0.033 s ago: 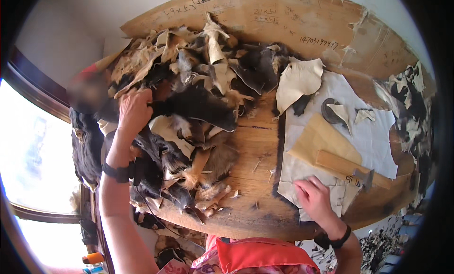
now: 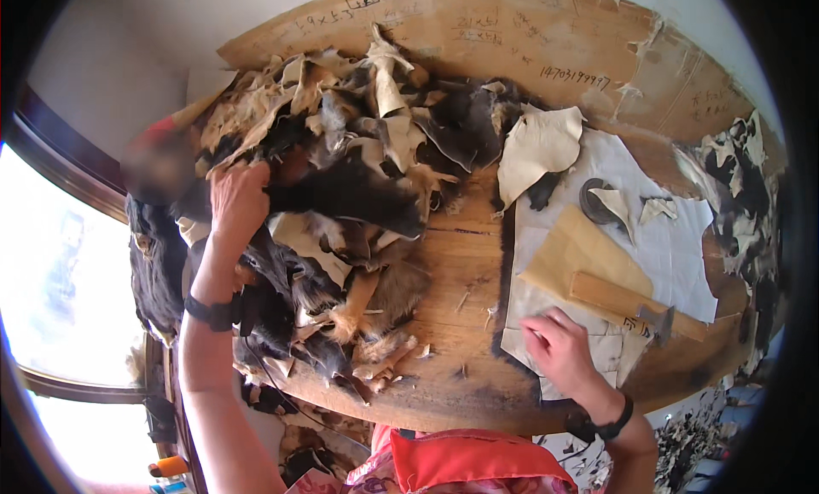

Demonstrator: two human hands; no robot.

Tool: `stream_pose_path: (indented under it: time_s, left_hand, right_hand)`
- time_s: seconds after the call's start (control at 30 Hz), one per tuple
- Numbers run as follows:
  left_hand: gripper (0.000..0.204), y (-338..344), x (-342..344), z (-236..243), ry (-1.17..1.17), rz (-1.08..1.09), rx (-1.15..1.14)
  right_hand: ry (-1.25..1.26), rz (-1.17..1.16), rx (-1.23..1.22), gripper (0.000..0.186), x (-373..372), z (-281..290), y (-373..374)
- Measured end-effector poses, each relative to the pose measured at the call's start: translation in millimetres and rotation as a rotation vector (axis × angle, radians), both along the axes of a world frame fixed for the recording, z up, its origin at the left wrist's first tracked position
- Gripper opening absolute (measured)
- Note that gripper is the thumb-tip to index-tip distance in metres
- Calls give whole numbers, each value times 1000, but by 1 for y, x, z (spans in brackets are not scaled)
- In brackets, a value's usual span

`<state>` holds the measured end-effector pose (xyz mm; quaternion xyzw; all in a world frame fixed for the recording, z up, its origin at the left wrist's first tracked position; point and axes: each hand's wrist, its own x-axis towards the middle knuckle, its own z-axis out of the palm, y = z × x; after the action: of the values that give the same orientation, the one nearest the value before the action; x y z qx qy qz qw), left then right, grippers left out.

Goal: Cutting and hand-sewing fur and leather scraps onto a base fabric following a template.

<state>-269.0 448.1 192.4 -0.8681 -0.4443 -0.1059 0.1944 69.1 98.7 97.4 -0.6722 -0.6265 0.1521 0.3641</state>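
Note:
My left hand point(image 2: 237, 202) is closed on a long piece of black fur point(image 2: 350, 195) at the left side of a big heap of dark fur and pale hide scraps point(image 2: 358, 144). My right hand point(image 2: 559, 349) rests flat, fingers spread, on the near corner of a large white sheet point(image 2: 674, 238) spread on the wooden table point(image 2: 465, 264). On that sheet lie a tan pattern piece point(image 2: 576, 251) and a wooden-handled tool point(image 2: 627, 302), just beyond my right fingers. A cream hide piece point(image 2: 537, 144) lies at the sheet's far edge.
A small dark curved scrap with pale pieces point(image 2: 610, 202) sits on the sheet. More black and white fur point(image 2: 742, 187) is piled at the table's right end. A wooden board with markings point(image 2: 512, 33) leans behind. A bright window point(image 2: 60, 281) is on the left. Scraps litter the floor point(image 2: 691, 447).

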Motion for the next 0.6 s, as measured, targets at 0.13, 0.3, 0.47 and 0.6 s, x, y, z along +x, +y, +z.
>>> stream_pose_path:
  time_s: [0.13, 0.3, 0.47, 0.6]
  left_hand:
    - [14, 13, 1, 8, 93, 125, 369]
    - [46, 19, 37, 8, 36, 82, 340]
    - [48, -10, 80, -9, -233, -240, -5]
    - [45, -28, 112, -12, -504, -322, -465]
  right_hand:
    - [7, 103, 123, 9, -13, 4, 91]
    - [-126, -242, 234, 15, 15, -45, 236]
    - [-216, -319, 462, 23, 33, -86, 305]
    - [663, -76, 196, 15, 43, -50, 283]
